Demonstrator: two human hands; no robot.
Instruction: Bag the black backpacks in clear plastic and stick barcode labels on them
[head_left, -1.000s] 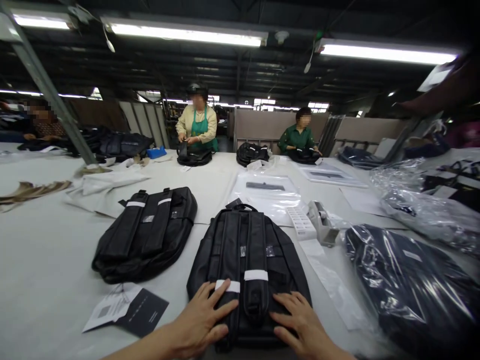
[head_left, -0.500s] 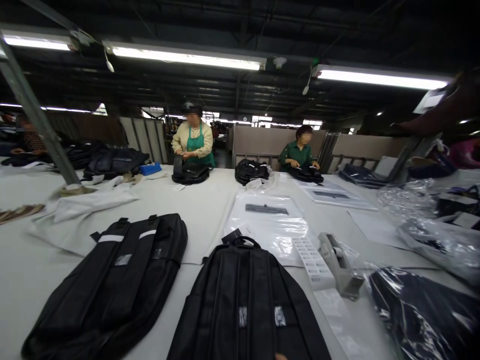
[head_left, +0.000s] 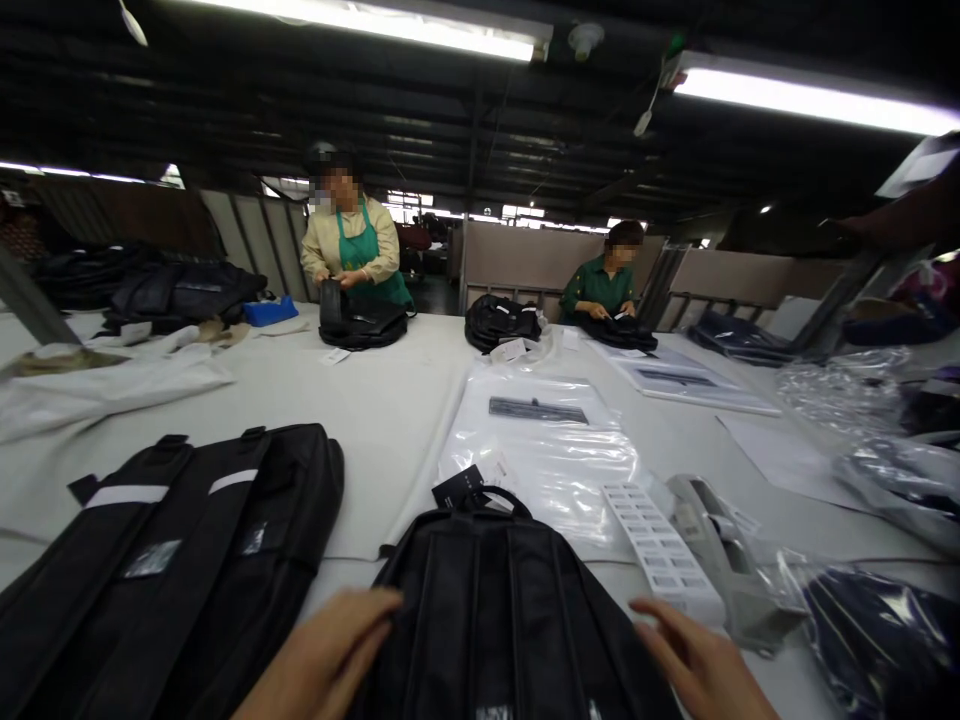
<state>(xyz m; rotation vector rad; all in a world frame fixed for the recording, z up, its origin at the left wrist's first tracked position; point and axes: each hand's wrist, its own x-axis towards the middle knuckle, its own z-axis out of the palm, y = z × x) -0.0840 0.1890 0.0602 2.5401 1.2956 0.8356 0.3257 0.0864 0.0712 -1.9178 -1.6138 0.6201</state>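
Observation:
A black backpack [head_left: 495, 600] lies back-side up right in front of me on the white table [head_left: 390, 400], its top handle pointing away. My left hand [head_left: 330, 650] rests at the backpack's left edge, fingers spread. Over at the backpack's right edge is my right hand [head_left: 697, 665], fingers apart, beside a white label sheet [head_left: 660, 550]. Neither hand grips anything. A second black backpack [head_left: 172, 560] lies to the left.
A grey tape dispenser [head_left: 724, 555] sits right of the label sheet. Clear plastic bags [head_left: 544, 450] lie beyond the backpack; bagged dark backpacks [head_left: 885, 640] are at right. Two people across the table handle black bags [head_left: 360, 322]. White fabric [head_left: 105, 385] lies at far left.
The view has tilted up and moved closer. My hands went from pressing the backpack's lower part, out of view, to its two sides higher up.

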